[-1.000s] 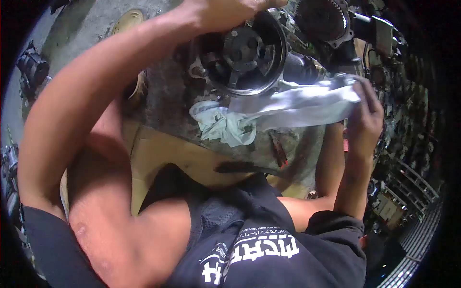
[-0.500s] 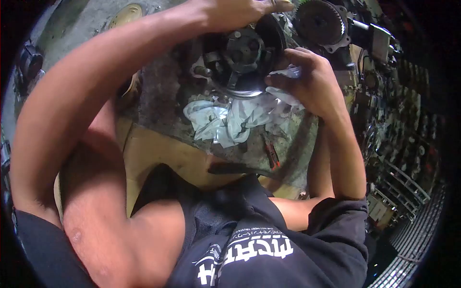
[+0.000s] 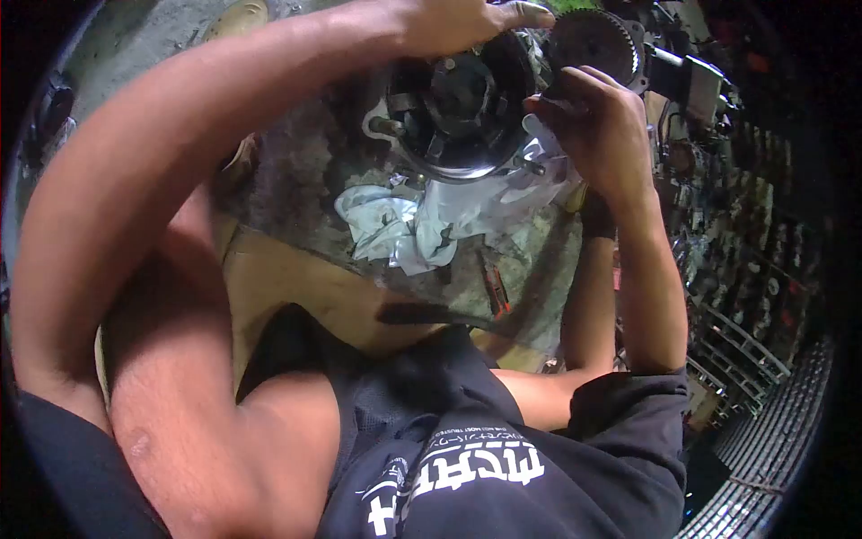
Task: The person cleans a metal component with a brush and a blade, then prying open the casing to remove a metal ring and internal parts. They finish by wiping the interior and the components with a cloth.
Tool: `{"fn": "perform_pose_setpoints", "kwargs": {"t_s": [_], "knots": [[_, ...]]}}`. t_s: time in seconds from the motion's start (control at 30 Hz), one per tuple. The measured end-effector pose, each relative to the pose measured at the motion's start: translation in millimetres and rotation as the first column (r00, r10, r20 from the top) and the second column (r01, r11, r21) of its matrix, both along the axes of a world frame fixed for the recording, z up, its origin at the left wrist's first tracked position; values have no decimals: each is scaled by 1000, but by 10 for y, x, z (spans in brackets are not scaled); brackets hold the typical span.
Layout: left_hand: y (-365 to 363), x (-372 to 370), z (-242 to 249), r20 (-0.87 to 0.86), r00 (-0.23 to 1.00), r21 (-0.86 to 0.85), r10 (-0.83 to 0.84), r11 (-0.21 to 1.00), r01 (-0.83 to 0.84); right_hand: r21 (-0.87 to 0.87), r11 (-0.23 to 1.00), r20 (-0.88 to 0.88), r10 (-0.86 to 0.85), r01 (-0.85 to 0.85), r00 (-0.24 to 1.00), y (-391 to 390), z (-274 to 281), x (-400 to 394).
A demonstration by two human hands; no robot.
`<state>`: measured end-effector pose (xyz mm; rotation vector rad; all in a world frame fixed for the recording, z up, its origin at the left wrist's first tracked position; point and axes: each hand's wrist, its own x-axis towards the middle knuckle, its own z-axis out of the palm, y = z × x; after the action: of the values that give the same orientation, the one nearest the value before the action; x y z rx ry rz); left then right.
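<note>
1. Plastic sheeting [image 3: 489, 202], thin and see-through, is showing just below the right hand [image 3: 597, 135], whose fingers are bending into a narrow curl beside the right rim of the round metal housing [image 3: 456, 101]; whether they are pinching the sheeting, I cannot tell.
2. At the housing's far rim, the left hand [image 3: 458, 22] is lying with its thumb reaching right; the frame edge is cutting off its other fingers, so I cannot tell its grip.
3. Good handling, I judge, is calling for a light fingertip hold, with the thin sheeting kept smooth and clear of the housing's studs, and the left hand steadying the far rim.
4. The housing itself is sitting between the two arms, looking black and hollow, with a hub and spokes inside; its near edge is gleaming, and a lug with a stud is jutting from its left.
5. Nearer the wearer than the housing, a crumpled whitish wad [image 3: 373, 225], a slim red-and-dark tool [image 3: 496, 289] and cardboard [image 3: 287, 269] are lying.
6. Beyond the housing's right side, a toothed wheel [image 3: 593, 49] is standing.
</note>
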<state>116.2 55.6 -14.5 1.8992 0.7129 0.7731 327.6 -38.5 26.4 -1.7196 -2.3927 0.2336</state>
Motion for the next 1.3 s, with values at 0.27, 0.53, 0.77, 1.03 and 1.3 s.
{"fn": "perform_pose_setpoints", "kwargs": {"t_s": [0.27,0.53,0.77,1.03,1.3], "knots": [[59,25,-21,-37,999,23,31,999,-30,-221,933,-517,-358,283,778,-261,43,162],[-166,-98,-80,-14,995,-142,103,984,-104,-523,845,-608,-459,108,648,-266,-466,263],[-136,-19,-260,36,986,-212,162,966,-151,-383,898,-868,-430,215,247,-139,-701,96],[-120,-43,-406,81,983,-138,164,979,-152,-550,818,-751,-572,166,329,-479,-722,245],[-130,-51,-333,44,982,-241,184,956,-168,-184,940,-775,-319,288,546,-9,-687,200]]}}
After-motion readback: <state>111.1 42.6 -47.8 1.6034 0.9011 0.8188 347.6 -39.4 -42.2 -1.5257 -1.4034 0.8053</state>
